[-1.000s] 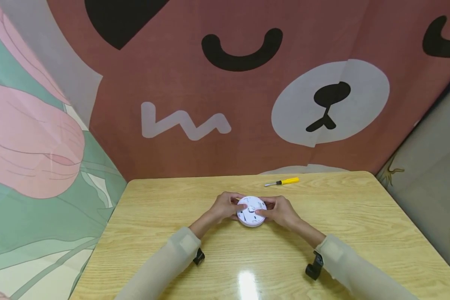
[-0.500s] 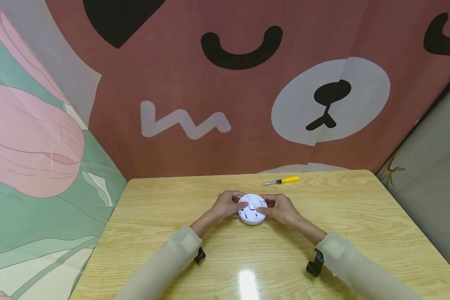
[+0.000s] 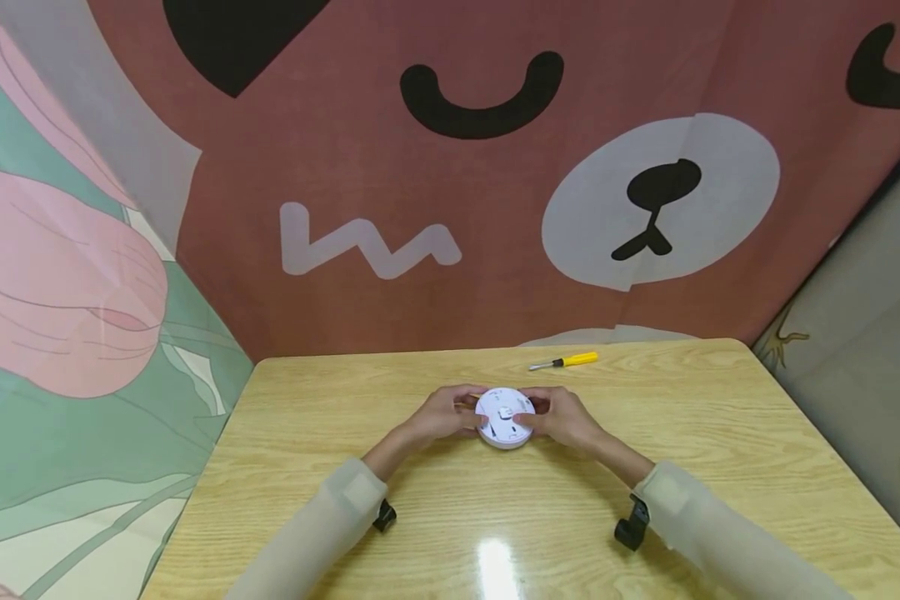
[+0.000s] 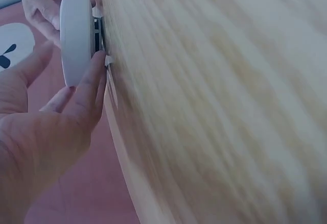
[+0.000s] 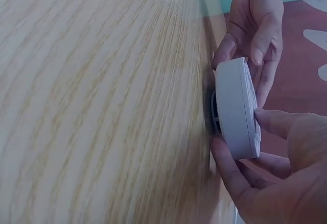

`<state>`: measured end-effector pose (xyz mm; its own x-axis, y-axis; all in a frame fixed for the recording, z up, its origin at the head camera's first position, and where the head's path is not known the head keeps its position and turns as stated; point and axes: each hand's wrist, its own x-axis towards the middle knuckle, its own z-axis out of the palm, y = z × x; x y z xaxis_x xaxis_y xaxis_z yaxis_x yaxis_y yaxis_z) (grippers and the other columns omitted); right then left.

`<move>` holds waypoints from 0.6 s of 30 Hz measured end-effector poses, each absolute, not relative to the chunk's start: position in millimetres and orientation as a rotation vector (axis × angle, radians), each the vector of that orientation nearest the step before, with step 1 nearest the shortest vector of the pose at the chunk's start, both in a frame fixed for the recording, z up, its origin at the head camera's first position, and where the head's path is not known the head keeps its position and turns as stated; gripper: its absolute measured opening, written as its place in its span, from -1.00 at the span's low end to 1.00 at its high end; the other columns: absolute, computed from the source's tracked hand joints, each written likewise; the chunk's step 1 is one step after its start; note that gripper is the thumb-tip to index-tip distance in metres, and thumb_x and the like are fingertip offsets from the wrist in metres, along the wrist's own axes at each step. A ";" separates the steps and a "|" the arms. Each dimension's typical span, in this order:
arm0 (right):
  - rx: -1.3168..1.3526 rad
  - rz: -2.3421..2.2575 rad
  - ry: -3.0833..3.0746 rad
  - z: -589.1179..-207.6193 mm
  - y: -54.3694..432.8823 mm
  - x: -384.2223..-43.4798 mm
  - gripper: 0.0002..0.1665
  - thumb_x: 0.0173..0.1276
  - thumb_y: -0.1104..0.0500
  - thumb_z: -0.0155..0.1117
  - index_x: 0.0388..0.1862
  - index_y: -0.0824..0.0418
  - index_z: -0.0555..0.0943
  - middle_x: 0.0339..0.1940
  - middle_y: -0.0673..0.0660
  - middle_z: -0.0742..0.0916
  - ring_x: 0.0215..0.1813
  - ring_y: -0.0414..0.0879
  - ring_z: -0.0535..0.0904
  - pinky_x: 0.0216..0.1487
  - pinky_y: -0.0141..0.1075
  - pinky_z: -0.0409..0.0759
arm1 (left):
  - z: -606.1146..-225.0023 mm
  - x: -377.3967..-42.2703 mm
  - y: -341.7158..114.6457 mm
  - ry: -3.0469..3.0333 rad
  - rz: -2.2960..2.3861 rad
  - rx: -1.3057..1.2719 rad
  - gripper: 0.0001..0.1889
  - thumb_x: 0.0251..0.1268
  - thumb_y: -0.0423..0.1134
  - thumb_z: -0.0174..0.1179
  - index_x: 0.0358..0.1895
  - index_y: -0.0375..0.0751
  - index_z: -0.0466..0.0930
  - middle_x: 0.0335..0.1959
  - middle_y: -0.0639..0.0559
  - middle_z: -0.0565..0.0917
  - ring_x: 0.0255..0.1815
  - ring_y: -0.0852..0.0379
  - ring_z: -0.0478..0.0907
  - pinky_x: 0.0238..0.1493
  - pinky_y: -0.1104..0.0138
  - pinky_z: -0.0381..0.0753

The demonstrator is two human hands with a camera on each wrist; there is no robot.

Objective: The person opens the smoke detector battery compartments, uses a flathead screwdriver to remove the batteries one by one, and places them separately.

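A round white smoke detector (image 3: 504,433) is held above the table, its flat, marked face up and its dark, slotted side down. My right hand (image 3: 566,418) grips its right side, with the thumb (image 5: 276,122) on the marked face and the fingers under the rim. On the other side, my left hand (image 3: 444,413) has nearly straight fingers touching the rim and underside. The left thumb (image 4: 38,60) stands off the face in the left wrist view.
A screwdriver (image 3: 579,359) with a yellow handle lies near the back edge of the wooden table (image 3: 330,400). Behind the table hangs a cloth (image 3: 495,208) printed with a bear face. Each wrist carries a black camera (image 3: 632,525).
My left thumb has slid from the detector's face to its left edge, and the left forearm has shifted a little left. The right hand keeps its hold. The screwdriver stays put.
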<state>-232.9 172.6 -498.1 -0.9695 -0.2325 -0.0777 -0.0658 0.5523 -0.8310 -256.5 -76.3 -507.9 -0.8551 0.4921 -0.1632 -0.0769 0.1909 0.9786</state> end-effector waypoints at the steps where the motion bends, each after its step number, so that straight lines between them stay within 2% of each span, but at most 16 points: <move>1: -0.266 -1.368 2.618 -497.9 172.9 -233.1 -0.39 0.38 0.14 0.56 0.34 0.32 0.65 0.07 0.20 0.81 -0.01 -0.08 0.69 -0.16 -0.40 0.64 | -509.1 -256.6 -78.7 2.007 1.706 0.421 -0.39 0.31 -0.50 0.40 0.44 -0.33 0.52 0.15 -0.25 0.67 0.08 -0.02 0.72 0.06 0.20 0.79; 8: -0.444 -1.257 2.754 -493.5 175.4 -235.1 -0.31 0.40 0.06 0.54 0.34 0.44 0.61 0.08 0.29 0.81 0.04 0.06 0.76 -0.05 -0.20 0.74 | -507.8 -256.5 -88.1 1.954 1.671 0.556 -0.20 0.18 -0.65 0.43 0.53 -0.40 0.37 0.38 -0.33 0.57 0.35 -0.21 0.60 0.21 0.21 0.71; 13: -0.551 -1.127 2.919 -487.3 170.9 -228.7 -0.26 0.32 -0.01 0.61 0.30 0.45 0.64 0.15 0.34 0.75 0.04 0.14 0.76 -0.06 -0.08 0.77 | -505.1 -254.1 -90.2 1.980 1.645 0.551 -0.18 0.15 -0.66 0.45 0.53 -0.39 0.37 0.39 -0.34 0.56 0.36 -0.22 0.60 0.21 0.21 0.72; 18: -0.649 -0.977 3.097 -482.8 160.3 -219.6 -0.29 0.19 -0.07 0.70 0.16 0.38 0.74 -0.06 0.22 0.77 -0.09 0.05 0.73 -0.15 -0.11 0.73 | -506.3 -253.1 -89.0 2.023 1.630 0.589 -0.21 0.15 -0.61 0.49 0.50 -0.37 0.42 0.33 -0.32 0.60 0.30 -0.18 0.65 0.19 0.23 0.72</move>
<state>-219.6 160.3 -482.8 -0.9092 -0.3140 0.2733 -0.4140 0.7507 -0.5148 -253.1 -89.0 -506.3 -0.7957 0.5984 -0.0936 0.0361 0.2011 0.9789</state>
